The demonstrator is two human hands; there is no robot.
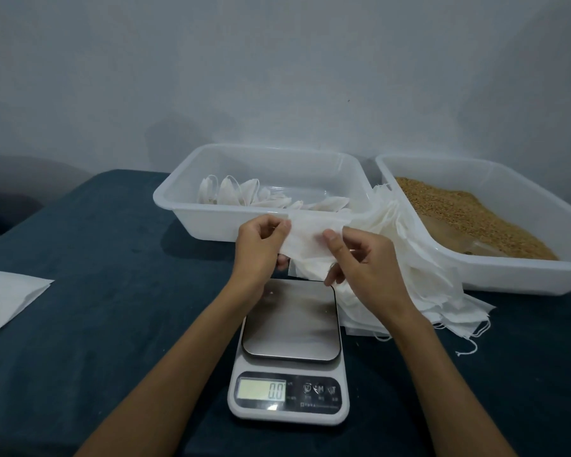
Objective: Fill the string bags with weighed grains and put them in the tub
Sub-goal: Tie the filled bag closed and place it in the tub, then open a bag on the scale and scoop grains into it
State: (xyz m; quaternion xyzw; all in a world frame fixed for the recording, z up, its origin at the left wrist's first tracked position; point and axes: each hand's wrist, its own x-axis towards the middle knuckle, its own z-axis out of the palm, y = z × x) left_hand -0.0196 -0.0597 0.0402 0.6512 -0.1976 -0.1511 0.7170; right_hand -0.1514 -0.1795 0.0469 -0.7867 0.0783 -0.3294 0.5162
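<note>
your left hand and right hand both pinched one empty string bag, held in the air above the scale, whose display read zero. the pile of empty bags lay just right of the scale, against the tub of grains. behind your hands stood the tub with filled bags inside. a white sheet lay far left on the dark cloth.

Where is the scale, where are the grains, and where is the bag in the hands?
scale (290,321): head view, on its metal plate.
grains (455,209): head view, middle of the heap.
bag (305,232): head view, cloth between both hands.
</note>
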